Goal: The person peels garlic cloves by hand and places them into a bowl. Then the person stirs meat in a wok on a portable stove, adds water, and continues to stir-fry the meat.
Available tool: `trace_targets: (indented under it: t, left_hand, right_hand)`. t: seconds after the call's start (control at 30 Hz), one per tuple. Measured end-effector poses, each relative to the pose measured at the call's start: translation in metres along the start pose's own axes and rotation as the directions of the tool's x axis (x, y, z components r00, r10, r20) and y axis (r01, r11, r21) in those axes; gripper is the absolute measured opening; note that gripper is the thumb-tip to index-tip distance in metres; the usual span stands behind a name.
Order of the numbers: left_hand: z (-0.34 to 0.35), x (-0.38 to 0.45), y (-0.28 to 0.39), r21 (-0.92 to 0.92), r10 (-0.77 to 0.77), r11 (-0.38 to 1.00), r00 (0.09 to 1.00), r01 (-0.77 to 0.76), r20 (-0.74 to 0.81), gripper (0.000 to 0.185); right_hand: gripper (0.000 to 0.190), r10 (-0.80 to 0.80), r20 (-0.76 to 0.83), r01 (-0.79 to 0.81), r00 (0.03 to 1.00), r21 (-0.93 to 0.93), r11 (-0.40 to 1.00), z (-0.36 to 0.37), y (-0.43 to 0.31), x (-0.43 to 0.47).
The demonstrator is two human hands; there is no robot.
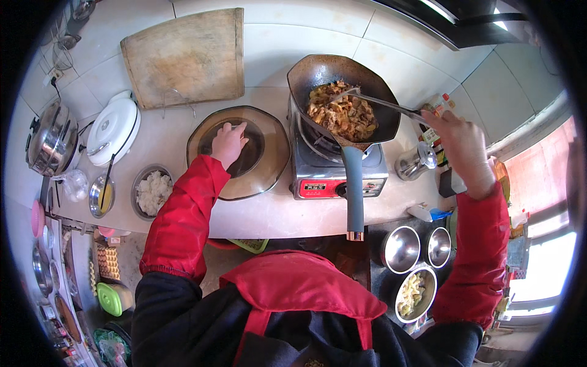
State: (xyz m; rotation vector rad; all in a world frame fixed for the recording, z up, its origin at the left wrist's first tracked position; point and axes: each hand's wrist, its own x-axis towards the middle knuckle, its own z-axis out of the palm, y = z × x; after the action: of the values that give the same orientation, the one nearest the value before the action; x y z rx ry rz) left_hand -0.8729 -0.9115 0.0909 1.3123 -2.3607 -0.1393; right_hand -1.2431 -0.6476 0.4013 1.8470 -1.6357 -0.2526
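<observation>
My right hand (458,137) grips the dark handle of a metal spatula (390,104), whose blade rests among browned pieces of meat (341,112). The food lies in a dark, angular wok (385,124) on a portable gas stove (312,172). The wok's grey-blue handle (353,192) points towards me, and no hand is on it. On the counter left of the stove lies a many-sided glass lid (270,158) with a dark middle. My left hand (229,143) is over that middle, its fingers closed around the lid's knob, which they mostly hide.
A bowl of white rice (154,192), a bowl of yellow liquid (102,196) and a white electric pan (112,130) stand left. A wooden cutting board (188,59) leans on the tiles. Right are a glass jar (415,161), steel bowls (402,250) and a bowl of pale chopped food (416,294).
</observation>
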Motion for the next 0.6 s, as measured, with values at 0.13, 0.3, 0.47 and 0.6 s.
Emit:
trace_targets:
  t: [0.13,0.3,0.47,0.6]
  left_hand:
    - [0.0,-0.001,-0.003,0.017,0.001,1.0,1.0,-0.001,-0.002,0.046]
    - [-0.008,0.002,0.005,0.018,-0.046,0.999,0.995,0.045,0.087,0.047]
    - [-0.012,0.001,0.004,0.016,-0.042,0.999,0.994,0.041,0.103,0.047]
    - [-0.014,-0.001,0.004,0.034,-0.058,0.998,0.994,0.055,0.095,0.047]
  right_hand:
    - [0.036,0.081,0.05,-0.084,0.996,0.062,0.995,-0.009,0.013,-0.003]
    - [0.041,0.087,0.007,-0.087,0.996,0.001,0.996,0.025,-0.001,-0.011]
    - [0.039,0.222,0.027,-0.224,0.975,0.072,0.972,0.021,0.016,-0.021]
    - [0.037,0.345,0.072,-0.35,0.936,0.063,0.935,0.023,0.011,-0.017]
